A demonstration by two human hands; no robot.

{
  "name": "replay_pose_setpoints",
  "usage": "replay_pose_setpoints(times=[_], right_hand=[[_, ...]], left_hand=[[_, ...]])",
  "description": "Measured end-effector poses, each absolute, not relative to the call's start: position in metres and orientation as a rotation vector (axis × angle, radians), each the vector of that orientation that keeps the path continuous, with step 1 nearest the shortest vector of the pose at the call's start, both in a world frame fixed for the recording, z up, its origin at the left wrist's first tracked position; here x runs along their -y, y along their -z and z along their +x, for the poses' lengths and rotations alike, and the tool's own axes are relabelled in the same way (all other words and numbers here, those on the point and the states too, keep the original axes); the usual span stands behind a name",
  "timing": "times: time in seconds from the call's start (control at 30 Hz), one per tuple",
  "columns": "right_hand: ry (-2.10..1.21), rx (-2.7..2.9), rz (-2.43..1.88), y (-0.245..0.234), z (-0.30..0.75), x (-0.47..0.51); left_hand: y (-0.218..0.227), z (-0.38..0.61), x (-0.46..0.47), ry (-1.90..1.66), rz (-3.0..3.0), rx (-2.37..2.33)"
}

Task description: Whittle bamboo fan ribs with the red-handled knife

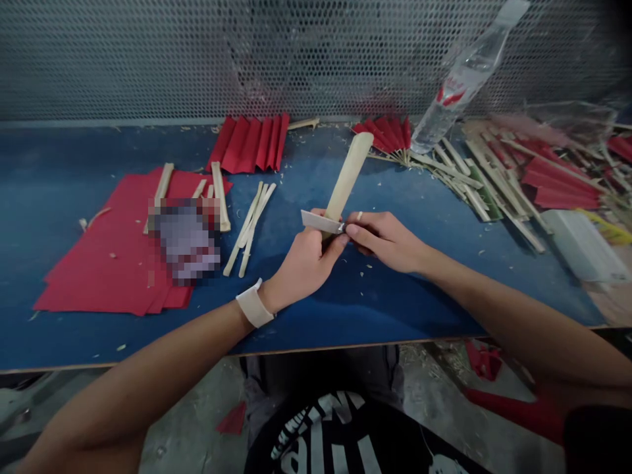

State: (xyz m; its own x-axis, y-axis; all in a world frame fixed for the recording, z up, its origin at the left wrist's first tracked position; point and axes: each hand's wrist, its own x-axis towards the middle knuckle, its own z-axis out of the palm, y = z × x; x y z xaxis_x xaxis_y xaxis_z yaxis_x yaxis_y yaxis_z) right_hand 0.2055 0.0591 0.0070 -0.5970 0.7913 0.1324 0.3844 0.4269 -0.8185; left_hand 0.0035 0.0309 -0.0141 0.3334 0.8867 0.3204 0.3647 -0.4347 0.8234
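Note:
My left hand (302, 263) is closed around the lower end of a flat bamboo slat (348, 174) that stands tilted up and to the right above the blue table (59, 171). My right hand (384, 238) pinches a small pale blade-like piece (320, 222) that lies across the slat's base, right where the left thumb presses. A ring shows on a right finger and a white band on my left wrist. The two hands touch each other over the table's middle.
Flat red paper sheets (103, 263) with bamboo slats on them lie at the left. Pleated red paper (251, 142) sits at the back. Loose slats (249, 227) lie left of my hands. A clear plastic bottle (459, 82) and a heap of sticks and red folds (523, 174) fill the right.

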Motion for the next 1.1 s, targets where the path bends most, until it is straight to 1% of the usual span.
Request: replay_pose_setpoints(times=[0.13,0.23,0.4,0.5,0.83,1.1], right_hand=[[-1.162,2.146,-0.933,-0.0056,0.2117,-0.0649],[-1.096,2.200,-0.957,-0.0031,0.2123,-0.0675],[-0.928,2.248,-0.938,0.0012,0.2105,-0.0673],[-0.922,2.230,-0.942,0.0022,0.2097,-0.0666],[-1.192,2.132,-0.898,-0.0016,0.2111,-0.0657],[-1.322,2.006,-0.862,-0.0028,0.2059,-0.0618]], left_hand=[[0.0184,0.0009,-0.0337,-0.919,1.976,-1.155],[0.0172,0.0005,-0.0340,-0.885,1.942,-1.143],[0.0151,0.0020,-0.0315,-0.962,1.955,-1.103],[0.0162,0.0025,-0.0310,-0.963,1.970,-1.098],[0.0159,0.0020,-0.0323,-0.943,2.093,-1.145],[0.0157,0.0041,-0.0289,-1.050,2.098,-1.212]])
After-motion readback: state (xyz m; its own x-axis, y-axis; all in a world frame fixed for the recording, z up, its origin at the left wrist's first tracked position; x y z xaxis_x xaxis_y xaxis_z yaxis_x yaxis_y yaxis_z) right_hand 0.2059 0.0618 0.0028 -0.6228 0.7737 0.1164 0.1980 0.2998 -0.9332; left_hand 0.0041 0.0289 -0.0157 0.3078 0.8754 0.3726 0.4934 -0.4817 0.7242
